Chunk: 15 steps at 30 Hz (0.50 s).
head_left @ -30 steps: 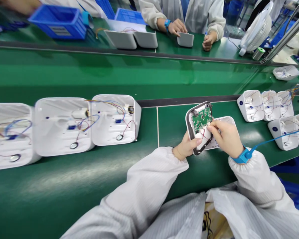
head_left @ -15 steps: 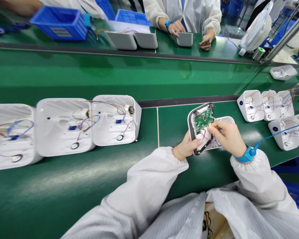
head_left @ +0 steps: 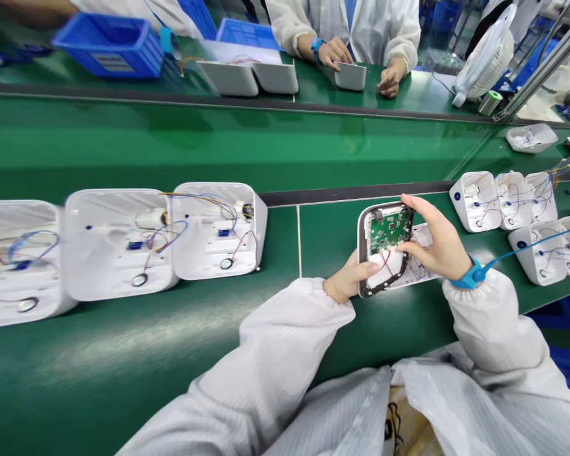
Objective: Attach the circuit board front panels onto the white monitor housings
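- A green worktop (head_left: 330,234) runs across a busy workshop, with a second bench facing it.
- The panel (head_left: 393,261) is held raised over the worktop, right of the pale dividing line; its inner side now faces the camera more squarely than a second ago.
- The circuit board (head_left: 389,229) fills its upper part, with red wires below.
- The left hand (head_left: 348,277) keeps its grip clamped on the panel's lower left edge, thumb on the inner face, as before.
- The right hand (head_left: 436,239) has changed: earlier its thumb and fingertips were together at the board's lower right; now they are spread apart, fingertips at the panel's upper right corner, thumb near the board's lower edge. Whether this grip clamps cannot be told.
- Behind the panel, partly hidden, a white housing (head_left: 422,272) with wires remains on the worktop.
- A blue wrist strap (head_left: 468,276) circles the right wrist.
- Wired housings (head_left: 218,250) at left and more (head_left: 479,202) at right stay in place.
- Opposite, a co-worker's hand (head_left: 333,53) still touches a grey housing (head_left: 350,77).
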Each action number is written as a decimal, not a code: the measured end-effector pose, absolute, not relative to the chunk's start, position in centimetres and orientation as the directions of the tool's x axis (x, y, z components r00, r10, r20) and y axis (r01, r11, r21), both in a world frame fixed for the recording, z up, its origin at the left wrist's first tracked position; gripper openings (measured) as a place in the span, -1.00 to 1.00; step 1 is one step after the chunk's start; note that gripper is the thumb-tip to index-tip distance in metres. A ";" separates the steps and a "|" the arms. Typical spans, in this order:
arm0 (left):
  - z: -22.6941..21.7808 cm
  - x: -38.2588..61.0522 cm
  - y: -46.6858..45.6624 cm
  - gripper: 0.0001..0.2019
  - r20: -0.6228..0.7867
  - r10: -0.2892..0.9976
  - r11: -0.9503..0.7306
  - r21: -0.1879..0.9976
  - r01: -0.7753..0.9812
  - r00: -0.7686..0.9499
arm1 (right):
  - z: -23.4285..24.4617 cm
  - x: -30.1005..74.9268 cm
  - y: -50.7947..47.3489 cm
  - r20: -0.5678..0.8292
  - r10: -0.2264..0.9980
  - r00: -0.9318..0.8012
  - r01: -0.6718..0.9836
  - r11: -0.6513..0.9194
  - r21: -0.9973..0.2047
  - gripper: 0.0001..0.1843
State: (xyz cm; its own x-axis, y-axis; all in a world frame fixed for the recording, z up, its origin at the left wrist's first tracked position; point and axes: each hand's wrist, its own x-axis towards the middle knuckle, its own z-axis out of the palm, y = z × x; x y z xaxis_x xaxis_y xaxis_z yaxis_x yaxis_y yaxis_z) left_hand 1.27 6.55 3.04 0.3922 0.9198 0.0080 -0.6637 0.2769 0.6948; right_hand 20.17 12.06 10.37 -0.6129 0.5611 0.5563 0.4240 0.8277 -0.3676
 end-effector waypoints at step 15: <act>6.5 -4.5 11.0 -0.21 0.365 0.906 -0.348 0.931 -0.114 0.216 | 10.0 20.2 10.3 0.677 0.642 -0.361 0.435 0.758 -0.486 -0.88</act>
